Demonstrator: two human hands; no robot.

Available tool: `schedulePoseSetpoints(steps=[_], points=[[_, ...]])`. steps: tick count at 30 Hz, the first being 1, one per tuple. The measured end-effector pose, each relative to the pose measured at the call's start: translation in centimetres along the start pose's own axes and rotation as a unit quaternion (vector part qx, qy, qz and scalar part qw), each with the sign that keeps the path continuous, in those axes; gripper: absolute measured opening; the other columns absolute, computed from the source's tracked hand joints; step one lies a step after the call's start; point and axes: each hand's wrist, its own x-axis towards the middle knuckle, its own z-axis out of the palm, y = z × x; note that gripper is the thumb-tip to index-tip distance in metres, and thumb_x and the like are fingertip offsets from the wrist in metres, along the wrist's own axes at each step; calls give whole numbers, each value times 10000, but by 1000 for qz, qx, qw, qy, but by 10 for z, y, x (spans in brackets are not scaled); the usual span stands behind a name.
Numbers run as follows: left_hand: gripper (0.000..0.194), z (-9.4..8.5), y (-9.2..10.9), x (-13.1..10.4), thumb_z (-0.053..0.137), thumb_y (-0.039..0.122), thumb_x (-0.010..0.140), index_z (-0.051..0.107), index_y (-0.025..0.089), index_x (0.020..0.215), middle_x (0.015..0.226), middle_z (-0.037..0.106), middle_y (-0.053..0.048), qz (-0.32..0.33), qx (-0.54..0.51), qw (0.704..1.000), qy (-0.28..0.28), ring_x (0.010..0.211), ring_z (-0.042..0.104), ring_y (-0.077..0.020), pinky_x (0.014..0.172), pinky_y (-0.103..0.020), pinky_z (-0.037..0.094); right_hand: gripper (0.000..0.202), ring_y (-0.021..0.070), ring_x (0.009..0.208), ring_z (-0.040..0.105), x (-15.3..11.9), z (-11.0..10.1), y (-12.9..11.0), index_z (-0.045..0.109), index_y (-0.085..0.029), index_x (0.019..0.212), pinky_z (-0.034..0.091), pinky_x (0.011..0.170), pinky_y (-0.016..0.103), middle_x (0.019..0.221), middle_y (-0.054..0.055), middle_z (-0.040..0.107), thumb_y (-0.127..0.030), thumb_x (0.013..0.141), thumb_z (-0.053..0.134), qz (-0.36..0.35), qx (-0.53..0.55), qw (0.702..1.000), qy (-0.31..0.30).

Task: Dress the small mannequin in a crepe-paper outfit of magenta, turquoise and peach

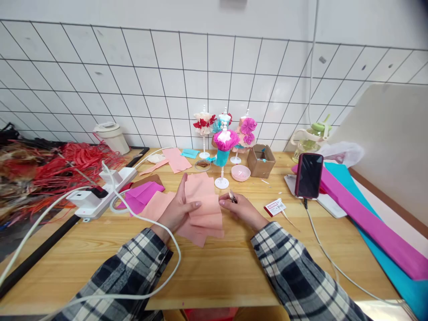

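Note:
My left hand (179, 207) holds a stack of peach crepe paper pieces (203, 203), thumb on top and fingers underneath. At the stack's right edge is my right hand (241, 207), closed around small scissors (232, 196), whose metal part points up and left. Just behind the paper stands a small white dress form (222, 156) with a magenta ruffle and a teal wrap. Other dress forms in red and cream (203, 127) and in pink (247, 131) are behind it. More peach paper (157, 205) lies left of my left hand.
A cardboard box (261, 161) and pink bowl (240, 173) stand behind my right hand. A phone (309, 175) is propped at right, near long crepe sheets (374, 223). A power strip (107, 194) lies left; its white cable crosses my left forearm. Magenta paper (143, 196) lies nearby.

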Motion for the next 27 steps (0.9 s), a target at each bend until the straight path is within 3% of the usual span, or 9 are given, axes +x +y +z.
schedulePoseSetpoints(steps=[4,6,8,12,18,27], points=[[1064,0,1,5,746,109,677,66,306,1471,929,680,-18,17,-36,997,62,828,663,-135,824,-274,506,529,95,532,400,-6,11,-8,647,-138,942,331,519,222,606,-28,492,-621,737,577,-69,57,993,-74],[1048,-2,2,7,745,107,675,87,279,1473,708,633,45,16,-52,995,86,656,641,-102,714,-231,519,503,107,585,443,-6,14,-6,653,-152,961,366,563,226,651,-18,531,-598,733,600,-92,42,990,-100],[1030,-5,4,9,741,103,678,107,265,1473,606,573,79,16,-63,993,97,575,611,-85,654,-204,512,407,115,620,459,-3,15,0,659,-155,876,368,579,228,682,-16,549,-516,689,680,-82,-23,993,-79],[977,-12,5,13,710,133,717,105,268,1473,614,588,65,37,-52,991,114,558,609,-86,595,-190,504,229,117,630,454,4,17,12,623,-144,698,341,579,228,692,-18,551,-343,633,715,-42,-143,989,-7],[1026,-16,3,17,685,159,747,-32,290,1469,651,619,65,94,9,982,163,561,612,-82,571,-171,498,235,104,581,439,3,18,14,607,-143,682,318,571,223,610,-40,535,-371,738,593,5,-82,995,-48],[966,-17,5,16,705,166,726,107,275,1477,613,626,61,110,48,970,210,525,605,-98,554,-196,520,217,139,693,534,2,18,12,648,-151,782,383,695,254,757,-9,644,-348,778,558,-1,-24,998,-61]])
